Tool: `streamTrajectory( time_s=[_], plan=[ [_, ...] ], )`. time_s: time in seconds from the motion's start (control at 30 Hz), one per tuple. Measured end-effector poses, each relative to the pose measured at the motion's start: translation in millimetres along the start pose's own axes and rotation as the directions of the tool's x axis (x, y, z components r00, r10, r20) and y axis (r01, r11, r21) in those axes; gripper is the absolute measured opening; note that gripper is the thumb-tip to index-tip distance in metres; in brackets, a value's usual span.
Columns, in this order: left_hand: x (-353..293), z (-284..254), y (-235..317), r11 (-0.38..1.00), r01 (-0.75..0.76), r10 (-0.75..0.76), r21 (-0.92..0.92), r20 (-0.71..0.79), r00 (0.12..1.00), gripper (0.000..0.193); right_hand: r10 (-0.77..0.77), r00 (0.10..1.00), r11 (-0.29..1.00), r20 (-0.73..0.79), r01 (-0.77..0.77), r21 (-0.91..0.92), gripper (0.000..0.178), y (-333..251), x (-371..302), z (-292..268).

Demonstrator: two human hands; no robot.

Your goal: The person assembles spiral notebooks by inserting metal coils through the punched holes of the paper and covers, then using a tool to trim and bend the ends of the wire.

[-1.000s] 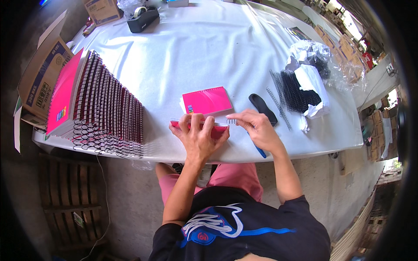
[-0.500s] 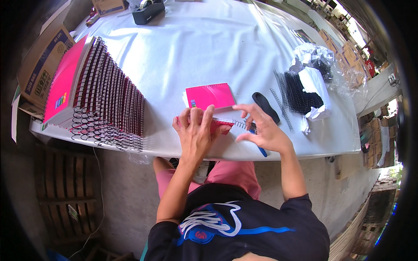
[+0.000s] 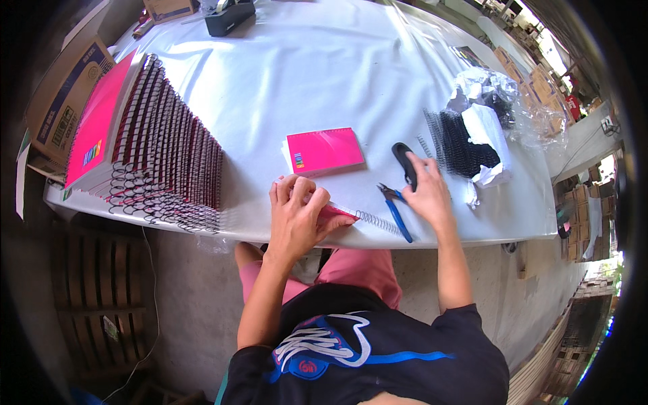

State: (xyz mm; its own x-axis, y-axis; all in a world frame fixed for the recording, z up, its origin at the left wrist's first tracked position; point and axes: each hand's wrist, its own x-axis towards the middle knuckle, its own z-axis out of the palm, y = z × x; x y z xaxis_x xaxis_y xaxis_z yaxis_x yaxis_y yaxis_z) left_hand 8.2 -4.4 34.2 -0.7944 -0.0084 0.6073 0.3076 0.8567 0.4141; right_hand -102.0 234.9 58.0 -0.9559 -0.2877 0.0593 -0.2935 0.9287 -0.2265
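Note:
Near the table's front edge, my left hand is closed around a small pink notebook, held spine up and partly hidden by the fingers. A loose spiral coil sticks out of its right end over the table. My right hand is closed on an elongated black handheld tool, whose rounded far end shows beyond the fingers. Beside that hand lie blue-handled cutting pliers, their jaws pointing away from me. Another pink notebook lies flat just beyond my left hand.
A tall stack of spiral-bound pink notebooks stands at the left by a cardboard box. At the right, a pile of black spiral coils lies with white paper and clear plastic. A black tape dispenser sits at the back.
My right hand has left the coil and moved right and down onto the black tool, which has turned. The left hand still holds the notebook, slightly lower. The pliers are now uncovered.

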Motion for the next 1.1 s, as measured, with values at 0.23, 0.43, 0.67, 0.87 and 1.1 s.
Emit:
streamTrajectory(
  time_s=[0.23, 0.43, 0.67, 0.87, 1.1],
  plan=[
    [2.0, -7.0, 4.7, 0.999, 0.01, -0.011, -0.037, -0.014, 1.0, 0.049, -0.003, 1.0, 0.969, -0.03, -0.005, -0.246, 0.049, 3.3, 8.2, -2.8],
    [4.5, -5.5, 5.1, 0.998, 0.002, -0.006, -0.061, -0.057, 0.998, 0.051, -0.207, 0.978, 0.239, -0.038, 0.088, 0.967, 0.035, -3.4, 0.9, -21.1],
    [7.4, -8.1, 0.3, 0.992, 0.014, -0.017, -0.122, -0.018, 1.0, 0.05, -0.607, 0.79, -0.15, -0.085, -0.009, 0.989, 0.03, -36.7, 4.6, 6.8],
    [9.1, -7.4, -2.8, 0.989, 0.008, -0.014, -0.149, -0.036, 0.999, 0.052, -0.585, 0.801, 0.01, -0.126, 0.163, 0.987, 0.027, -47.8, 5.3, -2.6],
    [13.3, -12.5, -4.2, 0.987, 0.048, -0.069, -0.151, -0.139, 0.988, 0.061, -0.479, 0.874, 0.229, -0.083, 0.216, 0.949, 0.031, -53.6, 8.5, 11.9]
  ],
)
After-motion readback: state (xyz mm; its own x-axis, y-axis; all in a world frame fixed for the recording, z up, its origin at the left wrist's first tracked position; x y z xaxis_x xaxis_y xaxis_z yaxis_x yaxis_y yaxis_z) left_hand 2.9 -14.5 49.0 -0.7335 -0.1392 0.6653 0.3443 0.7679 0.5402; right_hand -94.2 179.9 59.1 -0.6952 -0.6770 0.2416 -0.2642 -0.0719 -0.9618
